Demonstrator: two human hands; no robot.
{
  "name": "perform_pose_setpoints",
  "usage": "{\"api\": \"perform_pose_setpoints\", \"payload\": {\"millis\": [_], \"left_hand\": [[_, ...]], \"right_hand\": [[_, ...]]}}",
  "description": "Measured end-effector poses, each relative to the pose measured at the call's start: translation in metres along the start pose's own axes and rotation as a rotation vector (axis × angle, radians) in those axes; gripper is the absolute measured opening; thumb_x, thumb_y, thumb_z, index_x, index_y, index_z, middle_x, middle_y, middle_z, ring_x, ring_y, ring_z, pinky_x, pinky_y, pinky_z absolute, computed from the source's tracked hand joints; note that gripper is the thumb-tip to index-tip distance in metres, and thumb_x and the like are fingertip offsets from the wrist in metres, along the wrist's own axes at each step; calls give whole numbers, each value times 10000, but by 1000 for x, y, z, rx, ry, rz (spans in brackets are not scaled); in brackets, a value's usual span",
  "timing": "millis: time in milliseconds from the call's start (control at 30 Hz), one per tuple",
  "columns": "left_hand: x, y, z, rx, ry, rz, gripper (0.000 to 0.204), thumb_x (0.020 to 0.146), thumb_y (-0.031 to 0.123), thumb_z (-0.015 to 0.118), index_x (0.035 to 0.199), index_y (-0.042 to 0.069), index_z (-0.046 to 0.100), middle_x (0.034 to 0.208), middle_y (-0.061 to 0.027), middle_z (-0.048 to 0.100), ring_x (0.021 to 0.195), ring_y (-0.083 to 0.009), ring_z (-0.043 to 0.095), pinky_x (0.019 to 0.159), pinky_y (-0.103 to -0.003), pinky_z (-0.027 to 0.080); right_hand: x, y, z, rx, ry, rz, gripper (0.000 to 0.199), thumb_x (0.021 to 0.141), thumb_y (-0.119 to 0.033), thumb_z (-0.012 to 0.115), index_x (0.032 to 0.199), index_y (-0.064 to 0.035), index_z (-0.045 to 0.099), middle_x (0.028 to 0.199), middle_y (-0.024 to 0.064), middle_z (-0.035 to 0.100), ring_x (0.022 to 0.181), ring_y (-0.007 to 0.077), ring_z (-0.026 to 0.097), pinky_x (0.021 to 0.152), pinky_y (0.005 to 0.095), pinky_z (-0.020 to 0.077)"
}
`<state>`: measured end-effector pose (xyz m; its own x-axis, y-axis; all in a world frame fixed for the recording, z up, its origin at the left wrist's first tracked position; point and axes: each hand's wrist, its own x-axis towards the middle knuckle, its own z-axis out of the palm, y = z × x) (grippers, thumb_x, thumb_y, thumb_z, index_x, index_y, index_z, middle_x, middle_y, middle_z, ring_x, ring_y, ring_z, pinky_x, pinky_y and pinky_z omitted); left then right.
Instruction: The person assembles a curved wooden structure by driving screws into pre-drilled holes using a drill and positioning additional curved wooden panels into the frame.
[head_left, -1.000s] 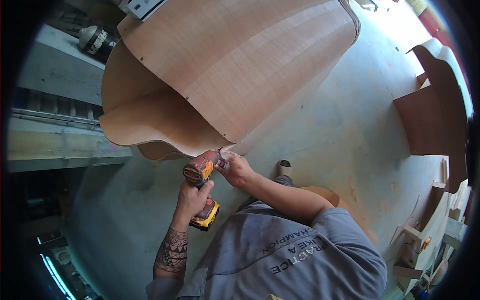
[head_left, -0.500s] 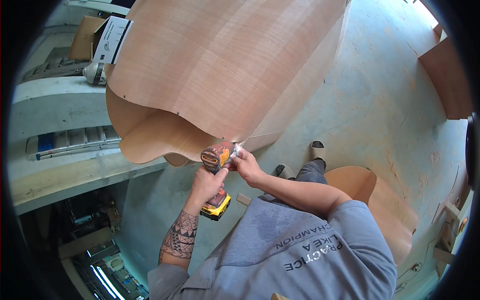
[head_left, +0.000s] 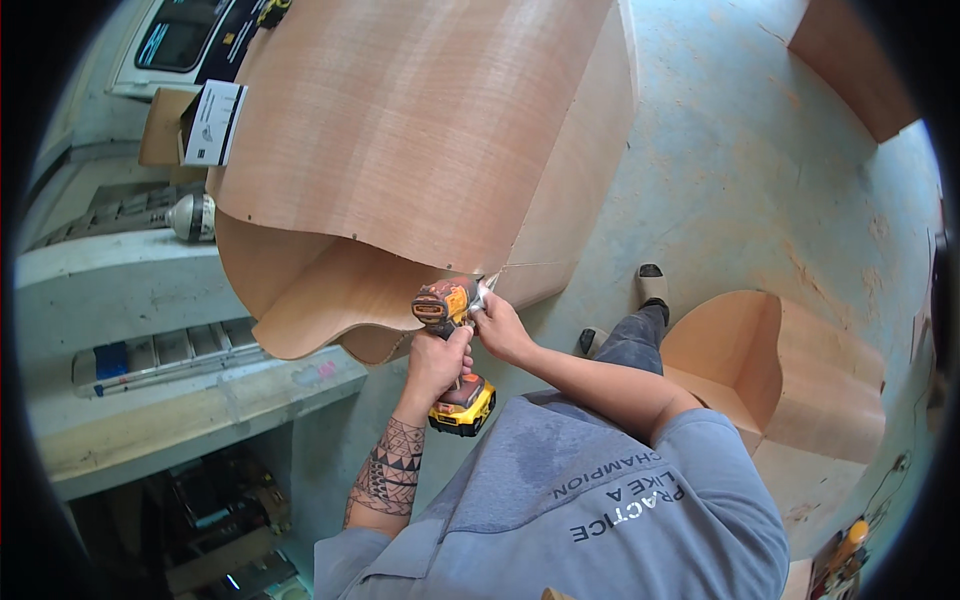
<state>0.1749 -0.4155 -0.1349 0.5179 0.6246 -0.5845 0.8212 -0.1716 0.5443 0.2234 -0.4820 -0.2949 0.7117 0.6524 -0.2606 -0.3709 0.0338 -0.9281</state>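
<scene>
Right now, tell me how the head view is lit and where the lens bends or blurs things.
Head view: even daylight on the curved plywood panel and concrete floor, no harsh glare; the lower-left corner under the bench falls dark; fisheye bows the bench edges and leaves a black rim; the drill and both hands are sharp, left hand, right hand.

The curved panel (head_left: 420, 130) was thin wood veneer, matt, with fine straight grain. The cordless drill (head_left: 452, 345) had a scuffed, dusty plastic body (yellow and black at the battery base). The floor (head_left: 760, 190) was rough, stained concrete. The shirt (head_left: 600, 520) was soft grey cloth.
</scene>
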Motion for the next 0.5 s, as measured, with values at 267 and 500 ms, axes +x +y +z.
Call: {"api": "perform_pose_setpoints", "payload": {"millis": [267, 500], "left_hand": [[4, 7, -6, 83, -51, -10, 268, 939, 224, 679, 938, -41, 718, 738, -78, 696, 615, -156, 701, 566, -328, 602], [4, 7, 0, 1, -47, -31, 280, 939, 231, 674, 943, -46, 721, 739, -77, 691, 609, -156, 697, 553, -323, 598]], "right_hand": [[-5, -11, 1, -24, 0, 38, 307, 1014, -124, 530, 1271, 43, 555, 1117, 315, 672, 1107, 493, 647, 936, 535, 508], [-2, 7, 4, -10, 49, -4, 281, 1006, -129, 536, 1225, 46, 559, 1098, 314, 671, 1081, 503, 647, 918, 551, 511]]}}
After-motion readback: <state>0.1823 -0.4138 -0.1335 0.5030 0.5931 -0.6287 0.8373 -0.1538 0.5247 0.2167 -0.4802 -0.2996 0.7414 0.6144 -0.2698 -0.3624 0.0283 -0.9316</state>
